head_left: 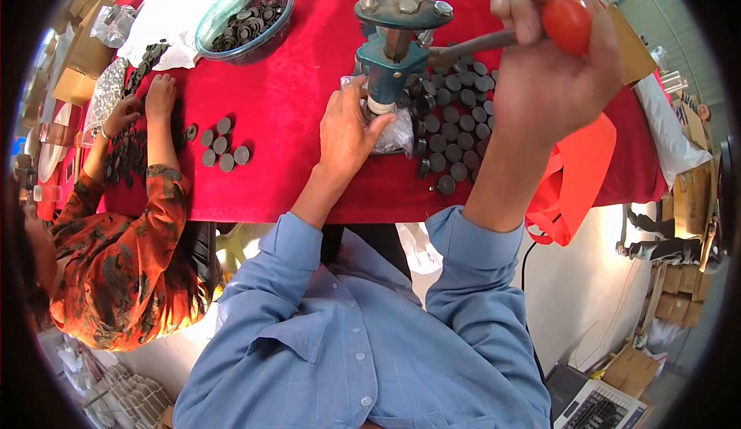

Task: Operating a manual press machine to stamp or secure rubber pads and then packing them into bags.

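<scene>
A teal hand press (397,54) stands at the table's middle, with a spring on top and a white tip (380,107) at its lower end. My left hand (346,132) is closed around that tip, thumb on one side and fingers on the other; whatever they hold beneath it is hidden. Clear plastic wrap (397,132) lies around the press base. Raised at the right, my right hand (552,81) grips the press's lever (482,43) near its red ball knob (567,24). Many round dark caps (455,124) lie just right of the press.
A few more dark caps (221,145) lie left of my left hand. Farther back is a clear bowl (245,20) of dark pieces. At the left, a co-worker's hands (160,97) are over a pile of dark pieces. An orange-red bag (575,182) hangs at the table's right edge.
</scene>
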{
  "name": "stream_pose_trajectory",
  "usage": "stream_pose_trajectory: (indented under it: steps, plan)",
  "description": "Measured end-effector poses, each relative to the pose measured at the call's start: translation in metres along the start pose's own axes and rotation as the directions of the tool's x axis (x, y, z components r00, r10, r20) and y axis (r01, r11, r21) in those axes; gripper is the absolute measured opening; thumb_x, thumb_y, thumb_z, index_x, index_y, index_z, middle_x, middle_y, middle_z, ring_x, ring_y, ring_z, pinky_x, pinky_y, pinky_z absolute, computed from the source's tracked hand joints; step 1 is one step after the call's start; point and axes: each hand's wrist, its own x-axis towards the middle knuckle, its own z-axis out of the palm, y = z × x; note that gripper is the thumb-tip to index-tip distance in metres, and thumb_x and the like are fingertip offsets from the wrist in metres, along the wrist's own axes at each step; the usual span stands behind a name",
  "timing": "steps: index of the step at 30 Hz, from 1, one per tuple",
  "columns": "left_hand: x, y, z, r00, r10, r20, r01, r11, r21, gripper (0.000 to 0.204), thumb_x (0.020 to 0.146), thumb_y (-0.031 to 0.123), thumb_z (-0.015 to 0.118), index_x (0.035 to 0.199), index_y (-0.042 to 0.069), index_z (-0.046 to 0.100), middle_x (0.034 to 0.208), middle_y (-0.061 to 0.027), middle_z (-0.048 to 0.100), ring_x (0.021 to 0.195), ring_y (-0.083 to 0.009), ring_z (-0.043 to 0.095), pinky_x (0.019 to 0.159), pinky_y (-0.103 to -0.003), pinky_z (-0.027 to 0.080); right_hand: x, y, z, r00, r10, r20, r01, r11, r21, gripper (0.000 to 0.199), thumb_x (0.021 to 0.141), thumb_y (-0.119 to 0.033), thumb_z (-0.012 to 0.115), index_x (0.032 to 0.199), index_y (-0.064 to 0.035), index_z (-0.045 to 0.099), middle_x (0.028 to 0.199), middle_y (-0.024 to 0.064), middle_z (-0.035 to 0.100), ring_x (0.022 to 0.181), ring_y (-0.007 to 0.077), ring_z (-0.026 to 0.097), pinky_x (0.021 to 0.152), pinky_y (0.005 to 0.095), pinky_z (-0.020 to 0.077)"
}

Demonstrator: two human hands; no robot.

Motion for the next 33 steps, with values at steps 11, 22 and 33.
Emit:
stream_pose_trajectory:
  steps: [11, 22, 33]
  plan:
    - [-0.068, -0.069, -0.118, 0.995, -0.009, -0.095, 0.064, 0.797, 0.601, 0.036, 0.087, 0.009, 0.071, 0.122, 0.005, 0.066, 0.13, -0.0182, 0.058, 0.113, -0.0411, 0.053, 0.099, -0.049, 0.045, -0.151, -0.013, -0.043, 0.97, -0.092, 0.226, 0.138, 0.971, -0.196, 0.047, 0.097, -0.053, 0.049, 0.104, -0.0075, 0.062, 0.086, 0.0111, 0.055, 0.093, 0.0322, 0.052, 0.1, 0.0484, 0.0352]
    - [-0.109, -0.093, -0.139, 0.988, -0.123, -0.092, 0.152, 0.877, 0.455, 0.041, 0.088, 0.006, 0.072, 0.129, 0.004, 0.064, 0.121, -0.018, 0.066, 0.111, -0.0369, 0.062, 0.096, -0.045, 0.05, -0.108, -0.016, -0.034, 0.956, -0.148, 0.253, 0.208, 0.951, -0.229, 0.052, 0.101, -0.05, 0.046, 0.101, -0.0001, 0.06, 0.082, 0.0131, 0.059, 0.083, 0.0322, 0.058, 0.088, 0.049, 0.0445]
    - [-0.034, -0.014, -0.037, 0.994, -0.096, -0.044, 0.092, 0.993, -0.068, 0.066, 0.079, 0.019, 0.088, 0.134, 0.004, 0.056, 0.1, -0.013, 0.073, 0.081, -0.0248, 0.07, 0.071, -0.036, 0.057, 0.023, 0.017, 0.001, 0.959, -0.032, 0.282, -0.204, 0.613, 0.764, 0.037, 0.104, -0.033, 0.048, 0.094, 0.0007, 0.059, 0.089, 0.0108, 0.061, 0.064, 0.013, 0.051, 0.071, 0.0339, 0.0487]
